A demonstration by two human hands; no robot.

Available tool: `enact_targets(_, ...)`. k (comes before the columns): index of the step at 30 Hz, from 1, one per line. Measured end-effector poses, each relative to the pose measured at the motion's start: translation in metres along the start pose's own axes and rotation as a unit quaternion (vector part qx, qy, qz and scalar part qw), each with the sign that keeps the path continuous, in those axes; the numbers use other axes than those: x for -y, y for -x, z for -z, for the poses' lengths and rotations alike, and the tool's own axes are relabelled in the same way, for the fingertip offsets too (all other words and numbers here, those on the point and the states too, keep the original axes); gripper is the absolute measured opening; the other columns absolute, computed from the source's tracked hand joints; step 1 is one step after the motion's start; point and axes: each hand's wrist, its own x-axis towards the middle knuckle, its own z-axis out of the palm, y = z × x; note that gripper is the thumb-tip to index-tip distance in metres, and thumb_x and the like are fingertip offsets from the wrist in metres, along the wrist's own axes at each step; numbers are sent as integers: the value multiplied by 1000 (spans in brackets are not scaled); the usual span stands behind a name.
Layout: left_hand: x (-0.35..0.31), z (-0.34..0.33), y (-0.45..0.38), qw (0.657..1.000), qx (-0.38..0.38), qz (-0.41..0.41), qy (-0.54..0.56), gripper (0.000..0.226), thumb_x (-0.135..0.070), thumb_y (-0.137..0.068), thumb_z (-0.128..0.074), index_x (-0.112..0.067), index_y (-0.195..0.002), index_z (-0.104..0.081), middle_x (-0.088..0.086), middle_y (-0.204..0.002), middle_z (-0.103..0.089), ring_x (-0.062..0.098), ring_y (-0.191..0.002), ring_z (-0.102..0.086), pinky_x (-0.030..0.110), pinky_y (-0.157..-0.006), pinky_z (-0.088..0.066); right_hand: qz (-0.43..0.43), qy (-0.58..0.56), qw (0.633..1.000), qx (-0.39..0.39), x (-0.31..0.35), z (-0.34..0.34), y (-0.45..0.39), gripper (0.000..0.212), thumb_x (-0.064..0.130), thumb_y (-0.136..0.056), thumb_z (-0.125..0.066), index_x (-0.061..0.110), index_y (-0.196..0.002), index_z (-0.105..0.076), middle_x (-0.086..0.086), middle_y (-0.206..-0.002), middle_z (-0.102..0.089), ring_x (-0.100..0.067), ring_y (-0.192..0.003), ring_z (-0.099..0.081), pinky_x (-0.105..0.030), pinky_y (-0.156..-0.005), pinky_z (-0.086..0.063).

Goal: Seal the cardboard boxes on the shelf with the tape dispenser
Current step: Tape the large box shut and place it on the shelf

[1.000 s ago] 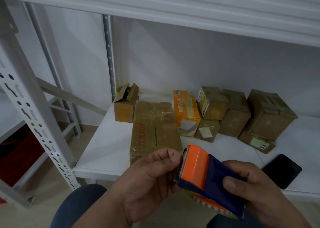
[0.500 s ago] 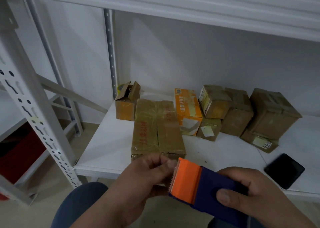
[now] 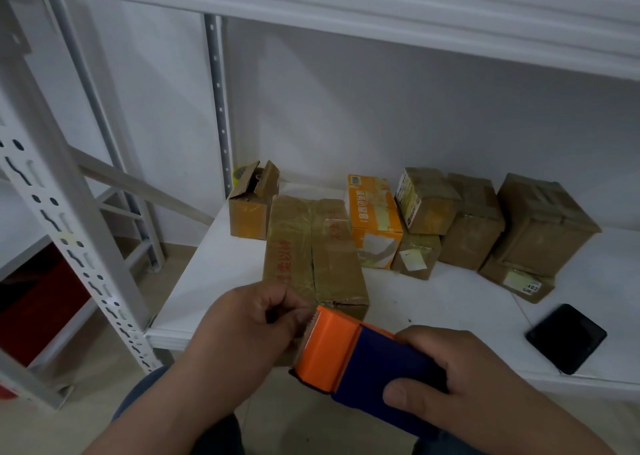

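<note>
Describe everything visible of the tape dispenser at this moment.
The tape dispenser looks plastic: an orange front hood with a serrated cutting edge at its tip and a dark blue body behind. It is held in the air before the shelf's front edge, tip aimed up-left toward the long taped box. The right hand grips the blue body, thumb on its side; the left hand pinches at the serrated tip.

On the white shelf (image 3: pixel 214 274) stand eight boxes: seven brown cardboard ones and one orange box (image 3: pixel 374 219). Of the brown ones, a single small box (image 3: pixel 251 209) at the far left has open flaps, one long box (image 3: pixel 311 250) lies nearest, and five crowd at the right. One tape dispenser (image 3: pixel 360 361), one black phone (image 3: pixel 566 338) and two hands are in view.
</note>
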Motion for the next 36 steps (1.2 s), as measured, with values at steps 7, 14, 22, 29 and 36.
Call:
enact_targets(7, 0, 36, 0, 994, -20, 8, 112, 21, -14, -86, -65, -27, -71, -73, 0, -70, -70, 15, -62, -67, 28, -62, -54, 15, -77, 997, -2, 1, 19, 13, 59, 83, -56, -66, 35, -91, -70, -8, -83, -71, -19, -68, -67, -29, -60, -48)
enact_targets(14, 2, 53, -14, 981, -12, 17, 191, 14, -9, -78, -67, -14, -67, -74, 6, -65, -68, 17, -55, -64, 22, -55, -55, -10, -71, 997, 7, 7, 47, 16, 60, 82, -50, -70, 33, -85, -74, -6, -77, -73, -17, -66, -69, -18, -56, -49)
enact_targets(22, 17, 63, -41, 974, -63, 52, 210, 10, -8, -86, -64, -4, -82, -72, 4, -60, -59, 17, -58, -56, 22, -55, -54, -40, -14, 999, 1, 12, 84, -6, 61, 78, -45, -74, 27, -77, -76, -9, -71, -73, -21, -61, -70, -21, -52, -51)
enact_targets(29, 39, 53, -55, 956, -77, 114, 258, 9, -8, -88, -65, -3, -87, -72, 7, -65, -58, 19, -62, -54, 23, -54, -54, -84, 26, 996, -2, 10, 113, -43, 37, 58, -65, -70, 22, -71, -77, -11, -73, -74, -26, -65, -71, -20, -53, -50)
enact_targets(36, 46, 36, -65, 942, -78, 166, 281, 9, -8, -88, -66, 0, -89, -70, 8, -65, -58, 17, -60, -53, 22, -51, -53, -100, 103, 988, 58, 4, 125, -78, 82, 89, -31, -68, 18, -72, -75, -12, -73, -72, -29, -67, -69, -33, -62, -46)
